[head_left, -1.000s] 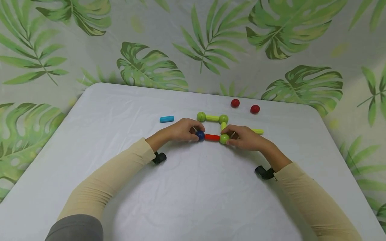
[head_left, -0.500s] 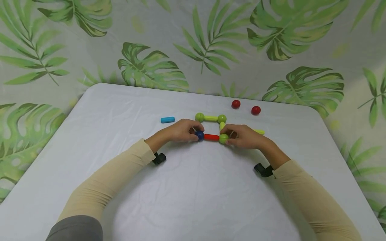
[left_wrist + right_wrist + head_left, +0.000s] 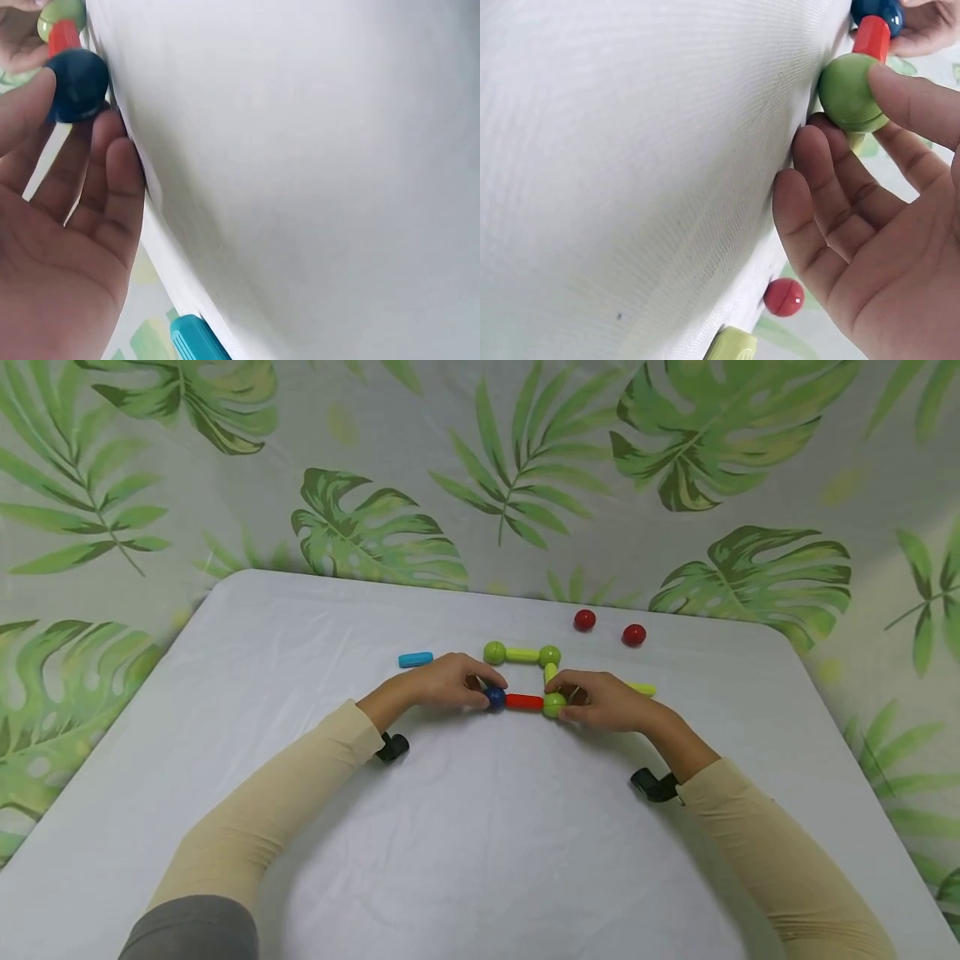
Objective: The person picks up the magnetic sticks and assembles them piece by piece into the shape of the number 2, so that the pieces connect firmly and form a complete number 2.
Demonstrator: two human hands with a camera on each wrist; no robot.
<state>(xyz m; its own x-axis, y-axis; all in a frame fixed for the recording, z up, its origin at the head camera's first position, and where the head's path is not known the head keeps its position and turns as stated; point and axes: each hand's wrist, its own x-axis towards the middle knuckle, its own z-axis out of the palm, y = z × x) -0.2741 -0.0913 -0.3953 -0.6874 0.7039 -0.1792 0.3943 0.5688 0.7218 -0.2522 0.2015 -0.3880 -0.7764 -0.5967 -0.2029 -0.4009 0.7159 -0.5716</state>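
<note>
My left hand (image 3: 450,682) holds a dark blue ball (image 3: 495,697) between thumb and fingers; the left wrist view shows the thumb against the blue ball (image 3: 79,85). A red rod (image 3: 524,702) joins it to a green ball (image 3: 553,705), which my right hand (image 3: 607,700) pinches. From that green ball a yellow-green rod (image 3: 551,672), partly behind my right fingers, runs to a second green ball (image 3: 550,655). Another yellow-green rod (image 3: 522,655) links this one to a third green ball (image 3: 494,652). Between the blue ball and the third green ball there is a gap.
A loose blue rod (image 3: 416,659) lies left of the joined pieces, near my left hand. Beyond my right hand is a loose yellow-green rod (image 3: 642,688), partly hidden. Two red balls (image 3: 585,620) sit near the far edge of the white table (image 3: 480,835).
The joined balls and rods have shifted slightly left, with both hands keeping hold of the blue and green balls. Loose pieces stay where they were.
</note>
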